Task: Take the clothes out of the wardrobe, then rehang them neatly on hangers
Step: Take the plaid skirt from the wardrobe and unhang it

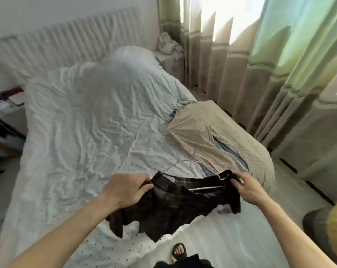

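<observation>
Both hands grasp a dark plaid garment above the bed foot. Left hand fingers pinch its left top edge; right hand fingers clamp the right edge. White hanger bar shows inside the garment

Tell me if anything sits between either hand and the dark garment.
Nothing does. The left hand and right hand each already grip a top corner of the dark garment, held above the bed.
</observation>
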Available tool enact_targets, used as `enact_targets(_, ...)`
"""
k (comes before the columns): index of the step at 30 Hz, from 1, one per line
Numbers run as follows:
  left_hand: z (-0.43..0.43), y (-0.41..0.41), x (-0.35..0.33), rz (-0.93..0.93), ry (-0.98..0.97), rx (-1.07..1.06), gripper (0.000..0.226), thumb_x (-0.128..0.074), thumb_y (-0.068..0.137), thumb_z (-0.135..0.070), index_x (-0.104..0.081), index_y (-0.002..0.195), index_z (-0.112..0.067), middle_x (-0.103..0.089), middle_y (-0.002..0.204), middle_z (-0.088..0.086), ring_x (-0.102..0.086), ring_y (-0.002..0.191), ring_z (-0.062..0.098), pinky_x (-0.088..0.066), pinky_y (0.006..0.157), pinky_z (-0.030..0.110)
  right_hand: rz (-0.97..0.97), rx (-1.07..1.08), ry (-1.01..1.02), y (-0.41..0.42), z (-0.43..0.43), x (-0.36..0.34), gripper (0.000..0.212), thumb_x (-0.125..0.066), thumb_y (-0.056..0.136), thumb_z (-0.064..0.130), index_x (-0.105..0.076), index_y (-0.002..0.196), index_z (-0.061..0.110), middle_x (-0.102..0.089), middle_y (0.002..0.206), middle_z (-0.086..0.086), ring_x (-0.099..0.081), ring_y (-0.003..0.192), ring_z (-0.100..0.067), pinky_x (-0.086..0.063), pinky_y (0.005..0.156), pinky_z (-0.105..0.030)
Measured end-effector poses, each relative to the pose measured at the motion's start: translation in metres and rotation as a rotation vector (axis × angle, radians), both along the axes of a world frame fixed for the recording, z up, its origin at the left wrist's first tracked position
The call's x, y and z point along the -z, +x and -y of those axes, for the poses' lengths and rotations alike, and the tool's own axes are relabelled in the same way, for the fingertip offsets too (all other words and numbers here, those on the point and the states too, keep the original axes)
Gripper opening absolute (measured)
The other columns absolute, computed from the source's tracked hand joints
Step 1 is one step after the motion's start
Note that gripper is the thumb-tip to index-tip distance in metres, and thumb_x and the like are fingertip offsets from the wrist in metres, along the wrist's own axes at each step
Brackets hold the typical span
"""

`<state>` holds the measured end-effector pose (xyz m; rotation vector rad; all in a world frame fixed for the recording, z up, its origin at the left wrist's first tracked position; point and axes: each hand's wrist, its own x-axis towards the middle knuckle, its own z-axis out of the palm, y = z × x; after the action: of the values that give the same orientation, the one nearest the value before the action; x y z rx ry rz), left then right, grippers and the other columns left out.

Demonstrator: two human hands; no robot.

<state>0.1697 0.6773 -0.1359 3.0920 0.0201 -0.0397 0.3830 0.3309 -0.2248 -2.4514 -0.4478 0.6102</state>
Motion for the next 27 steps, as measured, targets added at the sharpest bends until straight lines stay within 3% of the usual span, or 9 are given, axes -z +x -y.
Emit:
enact_targets(3, -0.022, -0.022, 0.000, -0.055, -0.044, -0.175, 0.034, -0.034, 0.098, -0.062, -0.051, 0.108, -0.035, -0.069, 0.093, -0.014, -0.064, 0.084, 0.012, -0.050, 0.071, 0.032, 0.074, 0.002, 0.017, 0.000, -0.042, -0.005, 0.030, -0.057, 0.099, 0.026, -0.063, 0.125, 0.015, -0.059, 0.113, -0.005, -0.056, 0.112, -0.029, -0.041, 0.096, -0.037)
enact_targets(7, -0.030, -0.044, 0.017, -0.076, -0.089, -0.311, 0.038, -0.033, 0.095, -0.070, -0.049, 0.107, -0.038, -0.068, 0.085, -0.012, -0.064, 0.078, 0.009, -0.044, 0.058, 0.026, 0.136, -0.004, 0.061, 0.004, -0.064, -0.023, 0.031, -0.057, 0.098, 0.026, -0.061, 0.128, 0.019, -0.057, 0.120, -0.007, -0.055, 0.114, -0.027, -0.041, 0.102, -0.040)
enact_targets(10, -0.021, -0.050, 0.025, -0.117, -0.247, -0.386, 0.037, -0.039, 0.091, -0.072, -0.053, 0.101, -0.039, -0.066, 0.076, -0.011, -0.061, 0.072, 0.007, -0.043, 0.060, 0.023, 0.164, -0.015, 0.093, 0.008, -0.067, -0.038, 0.028, -0.058, 0.098, 0.023, -0.062, 0.126, 0.023, -0.055, 0.114, -0.002, -0.056, 0.107, -0.026, -0.042, 0.098, -0.038)
enact_targets(14, -0.006, -0.051, 0.028, -0.151, -0.415, -0.459, 0.031, -0.052, 0.090, -0.066, -0.060, 0.100, -0.038, -0.064, 0.081, -0.014, -0.061, 0.080, 0.008, -0.044, 0.066, 0.024, 0.164, -0.072, 0.081, 0.017, -0.058, -0.048, 0.027, -0.061, 0.096, 0.023, -0.062, 0.123, 0.030, -0.057, 0.111, -0.002, -0.057, 0.098, -0.023, -0.045, 0.088, -0.037)
enact_targets(19, 0.012, -0.048, 0.035, -0.185, -0.487, -0.528, 0.046, -0.041, 0.078, -0.076, -0.062, 0.104, -0.044, -0.068, 0.087, -0.019, -0.064, 0.091, 0.004, -0.049, 0.075, 0.030, 0.151, -0.125, 0.059, 0.025, -0.046, -0.047, 0.026, -0.063, 0.095, 0.019, -0.064, 0.121, 0.024, -0.053, 0.092, 0.009, -0.051, 0.086, -0.017, -0.036, 0.079, -0.032)
enact_targets(24, 0.031, -0.042, 0.039, -0.175, -0.436, -0.579, 0.039, -0.045, 0.089, -0.071, -0.065, 0.110, -0.045, -0.052, 0.056, -0.017, -0.053, 0.057, 0.000, -0.036, 0.058, 0.017, 0.100, -0.151, 0.049, 0.038, -0.031, -0.039, 0.029, -0.062, 0.095, 0.027, -0.062, 0.124, 0.027, -0.057, 0.104, 0.000, -0.055, 0.088, -0.017, -0.045, 0.079, -0.038)
enact_targets(27, 0.030, -0.035, 0.045, -0.200, -0.393, -0.629, 0.042, -0.042, 0.092, -0.071, -0.062, 0.120, -0.048, -0.067, 0.073, -0.018, -0.057, 0.065, -0.001, -0.042, 0.064, 0.017, 0.104, -0.182, 0.061, 0.048, -0.036, -0.032, 0.030, -0.061, 0.096, 0.031, -0.061, 0.126, 0.028, -0.057, 0.106, 0.002, -0.056, 0.086, -0.014, -0.049, 0.082, -0.040)
